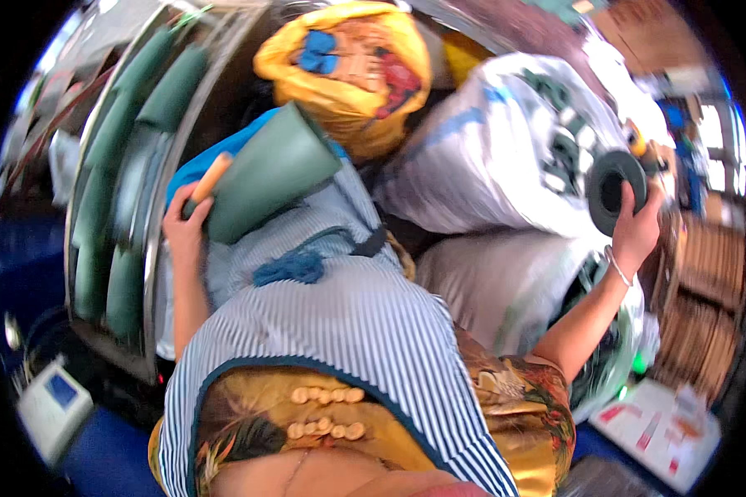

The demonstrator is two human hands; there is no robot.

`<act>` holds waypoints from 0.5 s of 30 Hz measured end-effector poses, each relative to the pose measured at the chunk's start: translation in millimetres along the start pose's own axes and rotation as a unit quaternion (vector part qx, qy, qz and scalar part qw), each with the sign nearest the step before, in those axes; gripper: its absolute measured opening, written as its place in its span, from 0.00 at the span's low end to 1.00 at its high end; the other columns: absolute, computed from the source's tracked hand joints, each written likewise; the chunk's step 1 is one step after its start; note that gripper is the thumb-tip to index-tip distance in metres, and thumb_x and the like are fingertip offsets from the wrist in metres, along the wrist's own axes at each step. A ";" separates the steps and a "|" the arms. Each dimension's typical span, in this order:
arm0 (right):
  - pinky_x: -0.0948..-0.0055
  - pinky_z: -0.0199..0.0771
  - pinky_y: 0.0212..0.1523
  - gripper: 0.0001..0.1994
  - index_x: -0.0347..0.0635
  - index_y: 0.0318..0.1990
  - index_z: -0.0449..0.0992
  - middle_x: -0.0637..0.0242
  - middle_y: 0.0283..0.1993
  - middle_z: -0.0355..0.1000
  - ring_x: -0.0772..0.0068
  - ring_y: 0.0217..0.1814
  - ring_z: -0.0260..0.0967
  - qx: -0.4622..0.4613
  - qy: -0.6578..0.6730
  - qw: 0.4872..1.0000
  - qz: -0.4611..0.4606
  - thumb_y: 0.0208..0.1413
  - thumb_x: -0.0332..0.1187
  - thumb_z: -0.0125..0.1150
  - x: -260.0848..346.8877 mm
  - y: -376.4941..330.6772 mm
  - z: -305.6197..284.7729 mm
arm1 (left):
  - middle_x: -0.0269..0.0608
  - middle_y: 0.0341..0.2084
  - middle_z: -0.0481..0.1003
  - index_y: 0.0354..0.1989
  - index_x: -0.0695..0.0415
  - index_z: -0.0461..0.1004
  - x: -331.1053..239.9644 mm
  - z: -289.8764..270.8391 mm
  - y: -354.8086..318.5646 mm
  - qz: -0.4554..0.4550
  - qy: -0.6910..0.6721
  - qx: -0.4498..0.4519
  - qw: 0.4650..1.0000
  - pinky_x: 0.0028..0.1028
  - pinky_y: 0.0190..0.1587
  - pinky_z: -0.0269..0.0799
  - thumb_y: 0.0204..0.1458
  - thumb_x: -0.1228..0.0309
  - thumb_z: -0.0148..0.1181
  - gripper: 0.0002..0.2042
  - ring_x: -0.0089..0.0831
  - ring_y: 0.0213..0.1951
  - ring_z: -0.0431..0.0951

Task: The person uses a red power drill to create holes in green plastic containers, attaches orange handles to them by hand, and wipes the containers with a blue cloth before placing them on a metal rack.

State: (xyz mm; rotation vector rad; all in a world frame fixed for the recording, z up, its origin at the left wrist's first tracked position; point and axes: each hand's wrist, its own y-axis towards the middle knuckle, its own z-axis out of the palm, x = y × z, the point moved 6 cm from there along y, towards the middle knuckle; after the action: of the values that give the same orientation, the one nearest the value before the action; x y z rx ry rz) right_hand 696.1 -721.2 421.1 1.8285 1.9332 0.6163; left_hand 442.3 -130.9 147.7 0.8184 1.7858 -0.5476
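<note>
My left hand (189, 222) is closed around an orange-handled tool (214, 176), whose working end I cannot make out. The same hand grips the edge of a large green tapered cup-like piece (275, 170), which lies tilted over my lap with its wide end up and to the right. Far out to the right, my right hand (637, 228) pinches a flat dark green ring (607, 217) by its rim. The ring is beside a white sack (481, 157) with dark green and white pieces at its mouth.
Left of me stands a metal-edged rack (167, 178) with several green tapered pieces (123, 282). A yellow bag (340, 103) of orange, blue and red pieces is ahead. Another whitish sack (489, 286) sits at right, near stacked cardboard (700, 331) and a white board (655, 435).
</note>
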 end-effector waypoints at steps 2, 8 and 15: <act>0.66 0.73 0.50 0.20 0.45 0.55 0.72 0.58 0.48 0.77 0.58 0.49 0.76 0.090 0.229 0.951 -0.185 0.54 0.37 0.65 106.6 -2.5 47.3 | 0.40 0.43 0.77 0.47 0.64 0.77 6.8 -17.5 -11.0 0.006 -0.073 -0.136 0.988 0.26 0.53 0.69 0.49 0.80 0.64 0.15 0.28 0.45 0.76; 0.61 0.68 0.57 0.23 0.41 0.55 0.72 0.52 0.52 0.71 0.50 0.56 0.68 0.280 0.519 0.780 -0.209 0.50 0.33 0.67 323.4 -147.1 245.4 | 0.42 0.43 0.78 0.47 0.63 0.78 -12.3 -66.2 -35.3 0.007 -0.156 -0.256 0.954 0.25 0.51 0.71 0.48 0.80 0.66 0.16 0.29 0.46 0.77; 0.58 0.68 0.52 0.24 0.47 0.60 0.70 0.55 0.48 0.67 0.50 0.50 0.65 0.241 0.439 0.762 -0.412 0.53 0.32 0.62 354.7 -211.9 203.0 | 0.38 0.41 0.79 0.46 0.62 0.79 2.7 -102.6 -75.2 -0.068 -0.041 -0.279 0.957 0.25 0.51 0.69 0.45 0.79 0.67 0.16 0.26 0.43 0.77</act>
State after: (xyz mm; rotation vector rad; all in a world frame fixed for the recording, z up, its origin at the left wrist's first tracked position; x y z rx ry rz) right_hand 618.2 -368.4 135.9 0.6080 3.4440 0.7510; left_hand 321.2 -108.1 179.5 0.2789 1.7994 -0.1395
